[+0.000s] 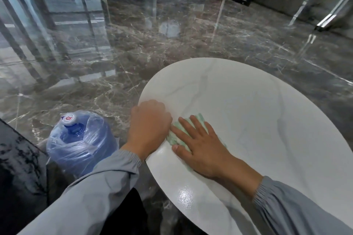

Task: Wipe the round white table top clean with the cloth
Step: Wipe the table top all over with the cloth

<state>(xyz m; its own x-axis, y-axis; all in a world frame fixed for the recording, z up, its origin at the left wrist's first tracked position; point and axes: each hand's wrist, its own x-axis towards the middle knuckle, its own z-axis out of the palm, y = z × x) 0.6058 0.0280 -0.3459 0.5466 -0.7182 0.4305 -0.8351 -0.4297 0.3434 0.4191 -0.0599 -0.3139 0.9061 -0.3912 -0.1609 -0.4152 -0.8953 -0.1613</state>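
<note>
Round white table top (248, 110), faint grey veining, glossy, with a glare spot near the near rim. Both hands are at its left rim, close together and almost touching.

Right hand (202, 145): flat, palm down, fingers spread and straight, pressing the green-and-white cloth (176, 136) onto the top. The cloth is mostly under the palm, with corners showing past the fingertips and beside the thumb. It lies just inside the left rim, and its left end runs up to the left hand.

Left hand (149, 126): knuckles up, sitting right over the rim, fingers curled under and out of sight. Can't tell whether it grips the rim, the cloth end, or nothing.

Grey sleeves: the left sleeve (95, 196) is off the table, the right sleeve (296, 206) crosses the near rim.

Room to move: the centre, far side and right side of the top are bare surface. The far rim is fully visible; the right rim runs out of frame.

Off the table: blue water jug (80, 143) in clear plastic wrap, on the floor just left of the left forearm. Dark marble floor (152, 44) is open beyond the far rim. Glass wall (47, 5) far left.
</note>
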